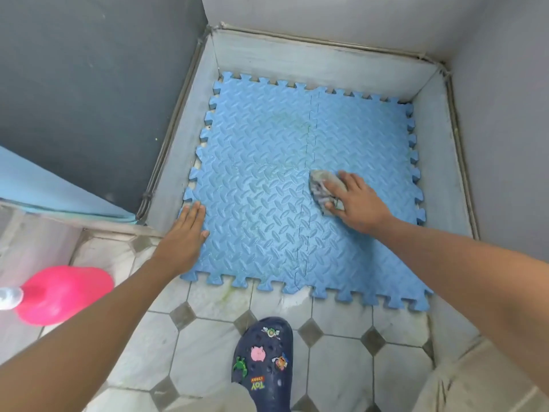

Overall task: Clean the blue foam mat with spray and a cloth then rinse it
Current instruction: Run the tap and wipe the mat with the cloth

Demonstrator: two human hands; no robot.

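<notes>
Right hand point(358, 202) pressing grey cloth point(323, 185) onto blue foam mat point(267, 188) at centre-right, left hand point(185, 233) lying open, flat on mat's left edge.

Beside you: a pink plastic vessel point(64, 294) at left; your navy clog point(261, 359) with cartoon charms on the tiled floor point(205, 349).

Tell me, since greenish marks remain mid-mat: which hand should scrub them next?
Right. The right hand already presses the cloth on the blue foam mat, beside the stains; the left hand lies flat, empty, steadying the mat's edge.
</notes>
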